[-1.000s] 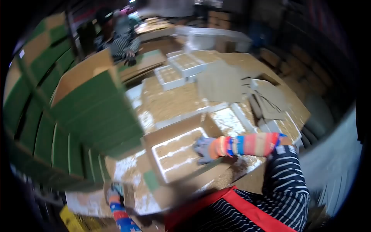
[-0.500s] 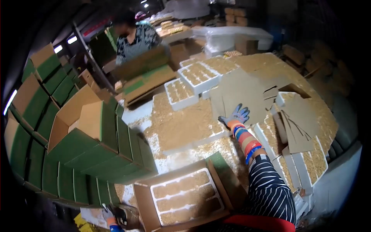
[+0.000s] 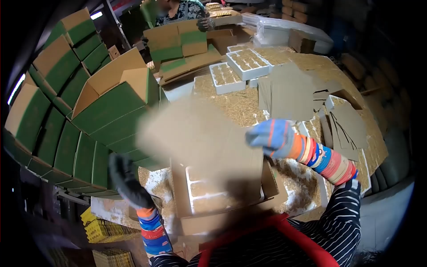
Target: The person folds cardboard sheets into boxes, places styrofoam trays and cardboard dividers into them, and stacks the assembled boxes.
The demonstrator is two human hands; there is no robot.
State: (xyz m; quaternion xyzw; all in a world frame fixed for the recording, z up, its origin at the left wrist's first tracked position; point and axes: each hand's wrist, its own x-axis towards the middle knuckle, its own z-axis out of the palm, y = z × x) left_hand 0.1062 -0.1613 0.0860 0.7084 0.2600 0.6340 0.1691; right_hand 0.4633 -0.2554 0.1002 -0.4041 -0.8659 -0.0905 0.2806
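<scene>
One cardboard sheet (image 3: 200, 129), smeared by blur at its far left end, hung tilted above an open carton (image 3: 193, 224), covering much of the carton's far side. The right hand (image 3: 271, 137), in a blue-grey glove, was clamped on the sheet's right edge, its fingers bunched together, though blur hid exactly how they gripped. The left hand (image 3: 129, 180), in a dark glove, was raised to the left of the carton with its fingers apart from the thumb, near the sheet but holding nothing. Inside the carton, below the sheet, sat a white tray (image 3: 190, 192) whose compartments held a brown, crumbly filling; a dark shadow fell across its right part. Beyond the sheet and to its right, a pile of grey-brown sheets (image 3: 289, 91) lay on the filled trays, and farther back a white tray (image 3: 249, 64) rested higher than its neighbours. To the left stood a tall green-and-brown box (image 3: 120, 109), gaping at the top, with stacked boxes (image 3: 58, 80) behind it. At the far side, another person (image 3: 182, 12) had a gloved hand on an upright cardboard piece (image 3: 175, 42). Yellow crates (image 3: 104, 230) stood low at the left.
</scene>
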